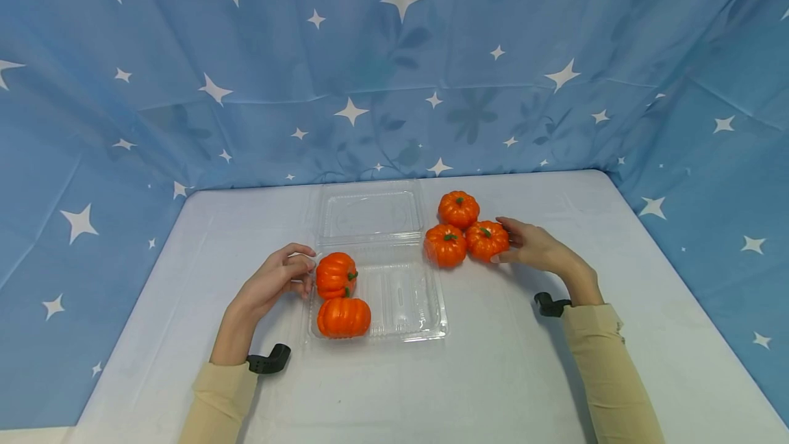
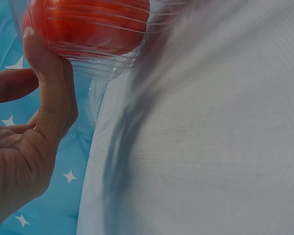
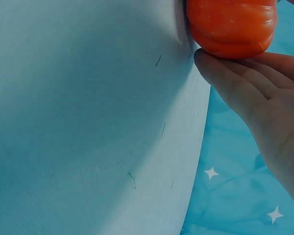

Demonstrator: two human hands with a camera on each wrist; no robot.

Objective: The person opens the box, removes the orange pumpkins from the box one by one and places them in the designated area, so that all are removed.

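left hand [image 1: 280,279] sits at the left edge of the clear clamshell tray [image 1: 425,321], centre of the head frame. its fingers are curled loosely against the tray wall beside the upper pumpkin in the tray [image 1: 335,275]. in the left wrist view the thumb [image 2: 49,93] presses flat on the ribbed plastic with orange behind it, so i read this grip as bracing the tray, not gripping the pumpkin; fingers look mostly relaxed and wrap nothing.

a second pumpkin in the tray [image 1: 344,317] lies on its side just below the first, touching it, both crowded into the left half. the right half of the tray is bare plastic. the lid [image 1: 370,211] is hinged back flat toward the top of the frame, which leaves the base open from above.

right hand [image 1: 533,245] is right of centre, with fingers and thumb cupped round the nearest loose pumpkin [image 1: 487,240]. the right wrist view shows fingers [image 3: 230,83] under and alongside the orange body, touching. this grip is part open and cradling; i can't tell if it is lifted off the counter [image 1: 493,375].

two more loose pumpkins, the left one [image 1: 445,245] and the far one [image 1: 459,209], cluster touching it, just right of the tray.
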